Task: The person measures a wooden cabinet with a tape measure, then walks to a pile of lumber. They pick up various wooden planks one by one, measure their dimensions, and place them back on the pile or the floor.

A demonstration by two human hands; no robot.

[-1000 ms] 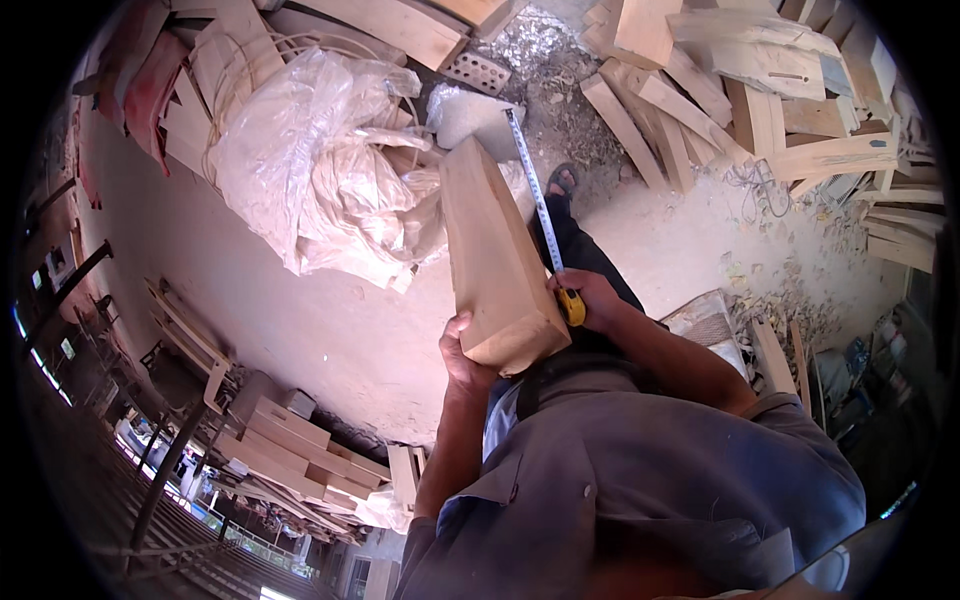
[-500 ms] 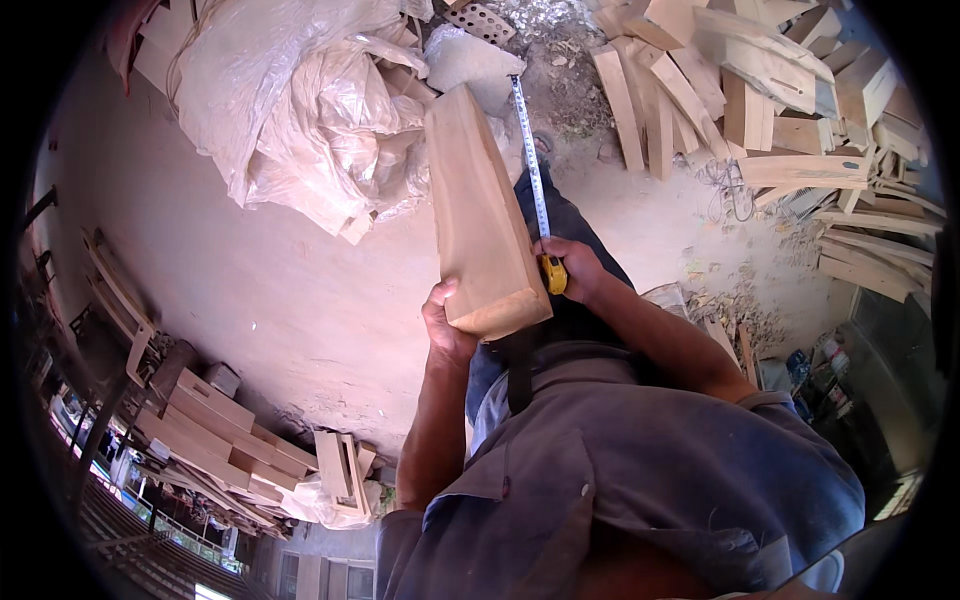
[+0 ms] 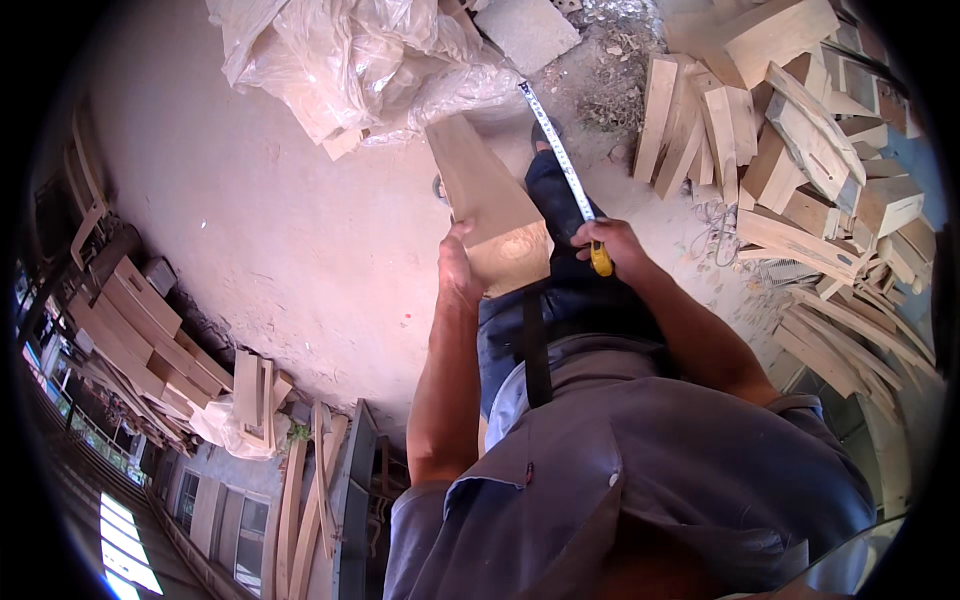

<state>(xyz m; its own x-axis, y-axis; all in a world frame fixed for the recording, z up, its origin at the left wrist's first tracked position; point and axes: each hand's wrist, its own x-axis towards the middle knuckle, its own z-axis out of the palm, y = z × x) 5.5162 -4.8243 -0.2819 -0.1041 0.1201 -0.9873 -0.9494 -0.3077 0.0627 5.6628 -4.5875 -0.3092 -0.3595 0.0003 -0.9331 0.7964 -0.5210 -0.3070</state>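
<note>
A thick wooden block stretches away from me, its cut end face turned up toward me. My left hand grips the block's near left edge, the thumb on top. To the right of the block, my right hand is closed around a yellow tape measure. Its white blade is drawn out and slants away to the upper left, the hooked tip near the plastic sheeting. Between blade and block there is a gap, and the tip touches nothing that I can make out.
Crumpled clear plastic sheeting lies ahead, beside a flat grey slab. Wood offcuts are heaped at the right. Stacked boards lie at the left, and long planks stand at the lower left.
The block's near end has tilted up, showing more of its end face. My right hand has moved right with the tape measure, away from the block. The view has shifted too.
</note>
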